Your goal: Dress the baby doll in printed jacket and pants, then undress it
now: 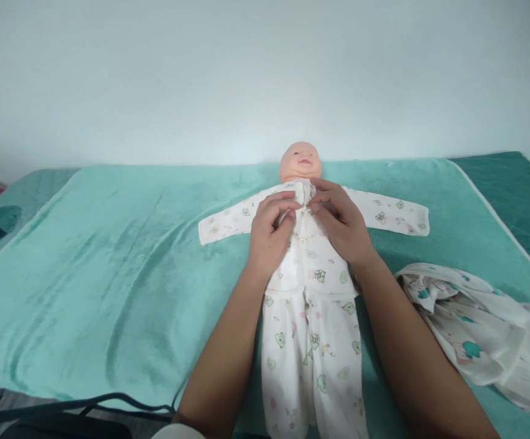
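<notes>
A baby doll (300, 160) lies on its back on a teal blanket (109, 268), head toward the wall, arms spread. It wears a white printed top (315, 256) and matching white trousers (310, 360). My left hand (272, 228) pinches the left front edge of the top at the doll's chest. My right hand (340, 222) pinches the right front edge just under the chin. The fingertips of both hands meet at the top's front closure.
A crumpled white printed cloth (479, 329) lies on the blanket at the right. A darker green cover (516, 189) shows at the far right. Dark cables (86, 405) run along the near left edge. A pale wall stands behind.
</notes>
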Tool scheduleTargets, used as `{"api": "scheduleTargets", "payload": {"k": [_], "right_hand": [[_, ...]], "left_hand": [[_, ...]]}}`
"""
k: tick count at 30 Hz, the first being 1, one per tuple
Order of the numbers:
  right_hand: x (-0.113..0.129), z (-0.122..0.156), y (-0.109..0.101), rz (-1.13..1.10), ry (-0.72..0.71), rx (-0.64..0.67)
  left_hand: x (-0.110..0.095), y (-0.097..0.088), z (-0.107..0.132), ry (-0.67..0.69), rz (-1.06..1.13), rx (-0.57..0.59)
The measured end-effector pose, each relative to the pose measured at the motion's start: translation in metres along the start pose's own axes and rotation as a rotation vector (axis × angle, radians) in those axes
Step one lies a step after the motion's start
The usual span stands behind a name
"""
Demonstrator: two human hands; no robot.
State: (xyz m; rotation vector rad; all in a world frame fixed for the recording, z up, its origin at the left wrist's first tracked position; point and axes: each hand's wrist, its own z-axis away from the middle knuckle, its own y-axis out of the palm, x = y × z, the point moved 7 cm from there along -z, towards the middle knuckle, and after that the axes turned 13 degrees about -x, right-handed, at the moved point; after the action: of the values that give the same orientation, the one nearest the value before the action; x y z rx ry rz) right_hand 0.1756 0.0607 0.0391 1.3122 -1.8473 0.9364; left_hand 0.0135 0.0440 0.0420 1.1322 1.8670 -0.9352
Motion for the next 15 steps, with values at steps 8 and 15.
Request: {"api": "scheduleTargets", "payload": {"k": [8,15], "right_hand": [[0.010,0.007,-0.001,-0.055,0.020,0.046],[0.017,0.024,0.000,0.029,-0.048,0.308]], "left_hand": [[0.005,-0.002,-0.003,-0.068,0.186,0.294],[0.001,-0.003,0.002,-0.091,0.158,0.590]]}}
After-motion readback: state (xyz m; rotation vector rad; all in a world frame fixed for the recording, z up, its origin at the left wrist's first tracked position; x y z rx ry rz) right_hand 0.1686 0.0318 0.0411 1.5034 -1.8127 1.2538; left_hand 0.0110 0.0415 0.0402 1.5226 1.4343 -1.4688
